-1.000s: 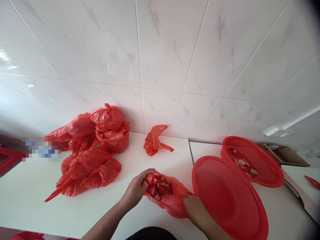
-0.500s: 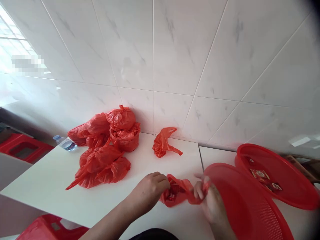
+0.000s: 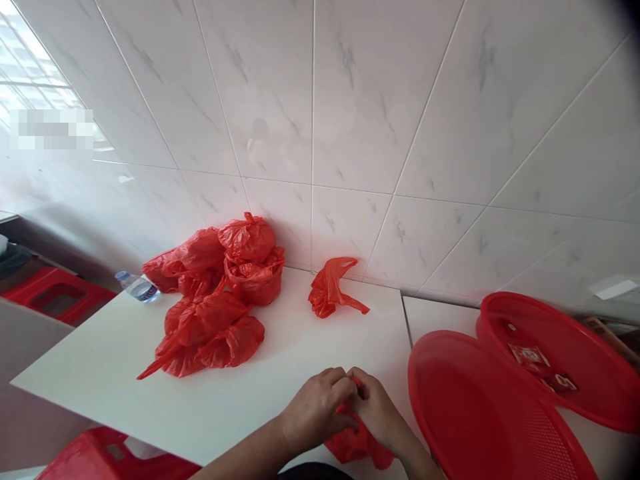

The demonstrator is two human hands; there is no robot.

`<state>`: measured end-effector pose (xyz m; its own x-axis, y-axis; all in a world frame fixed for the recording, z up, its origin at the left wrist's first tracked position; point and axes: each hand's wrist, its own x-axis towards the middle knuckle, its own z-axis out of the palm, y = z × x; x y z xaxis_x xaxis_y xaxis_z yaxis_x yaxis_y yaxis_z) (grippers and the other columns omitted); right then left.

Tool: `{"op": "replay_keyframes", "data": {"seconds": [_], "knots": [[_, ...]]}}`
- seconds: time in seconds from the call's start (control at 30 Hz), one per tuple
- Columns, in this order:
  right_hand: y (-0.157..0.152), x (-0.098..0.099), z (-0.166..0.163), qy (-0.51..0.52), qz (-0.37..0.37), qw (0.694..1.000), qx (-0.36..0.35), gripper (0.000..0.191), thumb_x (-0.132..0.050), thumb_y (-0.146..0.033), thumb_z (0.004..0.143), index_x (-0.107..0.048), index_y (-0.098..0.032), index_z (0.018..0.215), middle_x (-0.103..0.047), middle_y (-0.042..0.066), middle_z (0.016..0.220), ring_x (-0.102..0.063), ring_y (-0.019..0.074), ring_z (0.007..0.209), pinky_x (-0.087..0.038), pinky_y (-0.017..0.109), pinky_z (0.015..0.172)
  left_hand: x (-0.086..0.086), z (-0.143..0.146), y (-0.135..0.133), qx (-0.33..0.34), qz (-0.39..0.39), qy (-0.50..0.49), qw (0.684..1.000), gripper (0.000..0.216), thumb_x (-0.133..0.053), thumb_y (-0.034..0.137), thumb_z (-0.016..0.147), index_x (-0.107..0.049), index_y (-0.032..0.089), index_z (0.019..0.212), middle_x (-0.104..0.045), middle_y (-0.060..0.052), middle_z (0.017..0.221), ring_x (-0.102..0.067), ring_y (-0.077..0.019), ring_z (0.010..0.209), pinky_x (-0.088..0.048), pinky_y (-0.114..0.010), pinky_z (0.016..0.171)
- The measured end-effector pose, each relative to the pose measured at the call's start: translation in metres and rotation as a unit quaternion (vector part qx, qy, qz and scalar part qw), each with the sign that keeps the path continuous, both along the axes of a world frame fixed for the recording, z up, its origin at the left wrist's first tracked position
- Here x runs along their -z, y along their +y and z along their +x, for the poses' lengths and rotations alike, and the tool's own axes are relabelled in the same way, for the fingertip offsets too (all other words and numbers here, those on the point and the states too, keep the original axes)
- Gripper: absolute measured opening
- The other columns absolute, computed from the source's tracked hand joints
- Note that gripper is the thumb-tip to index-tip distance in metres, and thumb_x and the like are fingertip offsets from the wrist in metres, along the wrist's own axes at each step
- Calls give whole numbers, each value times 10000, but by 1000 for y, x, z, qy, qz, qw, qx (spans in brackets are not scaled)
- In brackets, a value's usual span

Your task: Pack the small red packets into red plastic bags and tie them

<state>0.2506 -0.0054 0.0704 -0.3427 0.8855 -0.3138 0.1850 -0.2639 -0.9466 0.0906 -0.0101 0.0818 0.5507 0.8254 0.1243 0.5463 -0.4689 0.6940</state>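
While the left hand [image 3: 317, 408] and right hand [image 3: 376, 408] meet, both curled tightly around its gathered top, the red bag [image 3: 349, 448] sits just below, touching both.

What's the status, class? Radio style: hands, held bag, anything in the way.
Left hand and right hand together, gripping top of red bag. Bag partly hidden by hands. Red basket close on the right, apparently not blocking.
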Motion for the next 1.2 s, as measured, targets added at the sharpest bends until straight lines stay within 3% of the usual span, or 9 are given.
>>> {"op": "replay_keyframes", "data": {"seconds": [0.13, 0.3, 0.43, 0.57, 0.7, 0.87, 0.97, 1.07, 1.2], "knots": [[1, 4, 12, 56, -44, 997, -35, 102, -447, -244, 819, -541, -217, 792, -522, -53, 627, -437, 103, 550, -352, 244, 550, 17, -2, 7, -73, -111, -30, 991, 92, -563, 101, 769, -576, 183, 729, -584, 5, 764, -513, -120, 698, -398, -229, 651], [-1, 5, 28, 66, -11, 996, -58, 307, -425, -371, 895, -672, -198, 953, -613, 11, 771, -535, 144, 678, -430, 306, 702, 30, -3, 17, -129, -230, -50, 963, 287, -533, 178, 782, -636, 209, 1048, -635, 21, 792, -535, -129, 711, -420, -238, 664], [-3, 10, 28, -6, 33, 998, -59, 299, -421, -325, 882, -698, -212, 892, -627, 32, 909, -573, 176, 835, -440, 319, 793, 34, 1, 20, -94, -241, -22, 966, 244, -461, 186, 812, -702, 208, 841, -676, -23, 916, -596, -156, 827, -442, -263, 738], [-4, 24, 23, -118, 68, 990, 31, 228, -496, -213, 777, -622, -246, 964, -654, 16, 886, -598, 185, 806, -453, 302, 719, 31, 3, 21, -96, -232, 10, 968, 202, -480, 192, 787, -681, 194, 771, -659, -22, 882, -581, -157, 790, -430, -262, 700], [-4, 32, 20, -230, 112, 964, 76, 157, -477, -282, 814, -633, -264, 822, -683, 17, 834, -610, 198, 755, -440, 325, 694, 29, 1, 20, -101, -235, 3, 967, 188, -488, 204, 779, -673, 188, 752, -658, -25, 880, -581, -160, 782, -423, -263, 688], [-4, 24, 19, -30, -6, 998, 48, 279, -488, -254, 796, -671, -247, 1006, -714, 36, 1027, -651, 209, 950, -484, 330, 825, 36, -1, 16, -122, -226, -1, 966, 158, -487, 174, 745, -637, 180, 696, -650, -13, 808, -557, -149, 731, -395, -256, 645], [-2, 28, 23, 59, -37, 997, 43, 286, -500, -323, 812, -665, -199, 1011, -711, 67, 1019, -659, 218, 926, -501, 351, 834, 43, -4, 13, -133, -216, -18, 967, 149, -483, 138, 727, -613, 187, 781, -623, 14, 756, -519, -126, 687, -376, -237, 618], [1, 48, 37, -61, 17, 988, 138, 271, -478, -344, 817, -672, -190, 928, -707, 75, 942, -656, 225, 883, -508, 362, 811, 54, -16, 12, -134, -207, 21, 969, 161, -503, 127, 716, -573, 197, 843, -587, 40, 707, -470, -112, 629, -338, -225, 571], [-4, 87, 65, -310, 145, 916, 211, 304, -403, -261, 809, -680, -186, 909, -678, 104, 972, -634, 247, 904, -505, 379, 792, 72, -48, 12, -132, -220, 173, 951, 133, -477, 100, 722, -564, 201, 727, -628, 12, 728, -512, -136, 654, -327, -243, 569]]}}
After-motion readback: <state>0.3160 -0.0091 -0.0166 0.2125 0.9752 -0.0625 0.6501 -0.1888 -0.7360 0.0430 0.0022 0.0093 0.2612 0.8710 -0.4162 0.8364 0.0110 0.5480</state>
